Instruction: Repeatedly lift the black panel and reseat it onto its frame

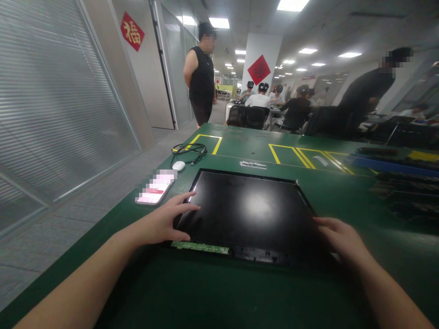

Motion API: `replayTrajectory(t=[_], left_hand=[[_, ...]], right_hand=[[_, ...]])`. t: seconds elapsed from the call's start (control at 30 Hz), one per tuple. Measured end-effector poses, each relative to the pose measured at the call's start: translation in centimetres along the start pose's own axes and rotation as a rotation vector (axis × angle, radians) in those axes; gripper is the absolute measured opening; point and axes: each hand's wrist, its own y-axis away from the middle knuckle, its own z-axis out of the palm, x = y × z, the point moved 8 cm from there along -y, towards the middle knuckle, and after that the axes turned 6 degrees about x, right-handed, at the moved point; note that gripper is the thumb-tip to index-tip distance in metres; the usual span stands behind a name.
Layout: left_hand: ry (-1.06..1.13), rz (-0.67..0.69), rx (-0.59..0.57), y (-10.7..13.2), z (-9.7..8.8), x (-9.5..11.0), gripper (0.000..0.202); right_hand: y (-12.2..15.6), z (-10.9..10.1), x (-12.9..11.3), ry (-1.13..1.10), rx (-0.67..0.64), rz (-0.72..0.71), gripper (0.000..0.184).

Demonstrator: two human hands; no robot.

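A black LCD panel point(240, 205) lies flat, screen up, on the green table before me. A narrow green circuit board point(200, 247) runs along the left part of its near edge. My left hand point(168, 219) rests at the panel's left side, fingers spread over the rim and thumb by the circuit board. On the opposite side, my right hand point(343, 237) grips the panel's right edge; its lower fingers are partly hidden.
Left of the panel are a phone point(157, 186), a white mouse point(179, 166) and a coiled black cable point(190, 151). Thin whitish strips point(253, 165) lie behind it. Dark parts point(404, 196) are stacked at right. A person point(201, 77) stands beyond the table; others sit farther back.
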Motion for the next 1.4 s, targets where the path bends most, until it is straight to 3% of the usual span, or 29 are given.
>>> replayTrajectory(t=[0.57, 0.7, 0.97, 1.2, 1.4], left_hand=[[0.066, 0.090, -0.041, 0.4, 0.6, 1.0, 0.060], [0.076, 0.099, -0.052, 0.5, 0.6, 1.4, 0.058], [0.070, 0.137, -0.032, 0.5, 0.4, 1.6, 0.056], [-0.051, 0.032, 0.048, -0.1, 0.3, 0.1, 0.079], [-0.141, -0.107, 0.165, -0.7, 0.1, -1.4, 0.073]], right_hand=[[1.0, -0.3, -2.1, 0.086, 0.009, 0.053, 0.036], [1.4, 0.0, -2.0, 0.064, -0.028, 0.126, 0.042], [1.0, 0.2, -1.4, -0.013, -0.045, 0.099, 0.038], [0.8, 0.5, -0.8, 0.016, -0.056, 0.066, 0.035], [0.2, 0.5, -0.4, 0.034, -0.057, 0.016, 0.035]])
